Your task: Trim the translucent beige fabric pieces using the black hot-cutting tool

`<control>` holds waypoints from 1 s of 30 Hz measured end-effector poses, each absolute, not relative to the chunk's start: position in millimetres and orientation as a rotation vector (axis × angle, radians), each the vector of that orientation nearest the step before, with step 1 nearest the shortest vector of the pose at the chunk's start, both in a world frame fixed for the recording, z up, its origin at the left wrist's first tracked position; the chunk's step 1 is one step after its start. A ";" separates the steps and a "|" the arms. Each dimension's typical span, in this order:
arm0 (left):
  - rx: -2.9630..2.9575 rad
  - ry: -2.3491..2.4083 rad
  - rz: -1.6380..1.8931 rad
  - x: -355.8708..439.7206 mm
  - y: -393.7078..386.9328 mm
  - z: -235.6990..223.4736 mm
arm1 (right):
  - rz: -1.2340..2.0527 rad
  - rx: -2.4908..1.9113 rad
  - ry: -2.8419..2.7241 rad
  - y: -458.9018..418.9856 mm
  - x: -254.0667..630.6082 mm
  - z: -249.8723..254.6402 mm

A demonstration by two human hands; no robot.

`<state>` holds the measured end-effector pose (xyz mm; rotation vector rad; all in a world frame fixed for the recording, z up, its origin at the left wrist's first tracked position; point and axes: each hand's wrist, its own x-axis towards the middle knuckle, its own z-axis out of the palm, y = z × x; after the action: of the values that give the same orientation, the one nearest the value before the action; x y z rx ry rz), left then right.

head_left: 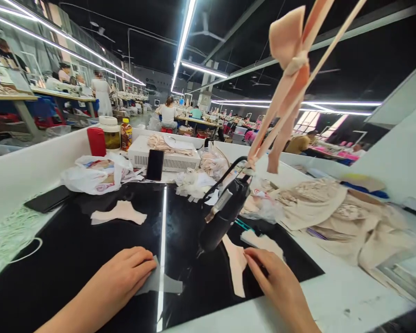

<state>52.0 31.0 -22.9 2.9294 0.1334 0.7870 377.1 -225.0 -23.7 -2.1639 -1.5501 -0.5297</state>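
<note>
My left hand (128,270) rests low on the black tabletop, its bent fingers held together on the edge of a thin grey see-through piece (169,285). The thumb of that hand is hidden. On the right, my right hand (275,273) pinches the edge of a pale pink fabric piece (236,266) between thumb and fingertips. Between the hands, a black hand-held tool (222,222) hangs tilted from knotted peach straps (291,74). A similar pale fabric piece (119,212) lies farther back on the left, and another cream piece (261,243) lies behind my right hand.
A phone (155,165) leans against a white box (138,155). Beside it are a plastic bag (93,175) and a lidded jar (110,134). Beige fabric (333,208) is heaped on the right, pale green cord (10,236) on the left. People work at tables beyond the low wall.
</note>
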 end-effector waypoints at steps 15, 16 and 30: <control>3.032 0.082 0.874 44.4 48.9 -35.3 | -0.716 -2.379 -1.601 -214.5 431.4 -41.8; 3.038 0.075 0.860 44.3 49.2 -33.6 | -0.698 -2.385 -1.597 -213.4 431.7 -41.3; 3.045 0.038 0.912 41.0 50.8 -38.0 | -0.194 -2.045 -0.867 -229.1 465.2 -37.6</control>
<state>41.0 50.8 -38.0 3.0445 0.0382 0.9118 465.2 -229.1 -37.6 -2.0450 -0.8669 -0.1939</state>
